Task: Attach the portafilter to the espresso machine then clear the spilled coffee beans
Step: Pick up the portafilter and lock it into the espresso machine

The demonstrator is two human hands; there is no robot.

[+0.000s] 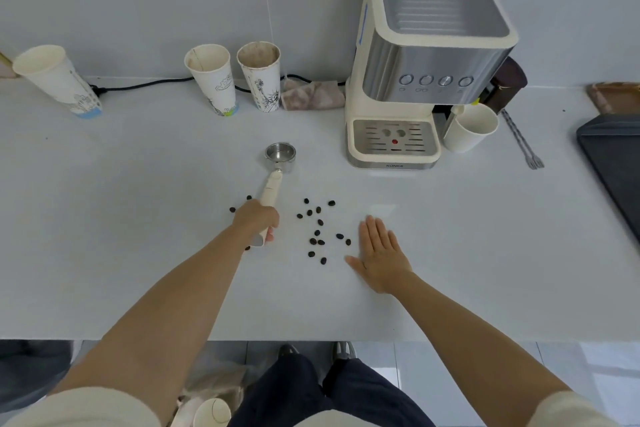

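Note:
A portafilter (280, 153) with a steel basket and a cream handle lies on the white counter (138, 253), basket pointing away from me. My left hand (257, 220) is closed around the near end of its handle. Several dark coffee beans (318, 232) are scattered on the counter between my hands, with a few more left of the handle. My right hand (379, 253) rests flat on the counter, fingers together, just right of the beans and holding nothing. The cream and steel espresso machine (429, 59) stands at the back right, its drip tray (393, 137) bare.
Three paper cups (214, 80) stand along the back wall, with a crumpled cloth (311, 95) and a black power cable. A white cup (471, 126) and a metal tool (521, 140) sit right of the machine. A dark tray (613, 163) lies at the right edge.

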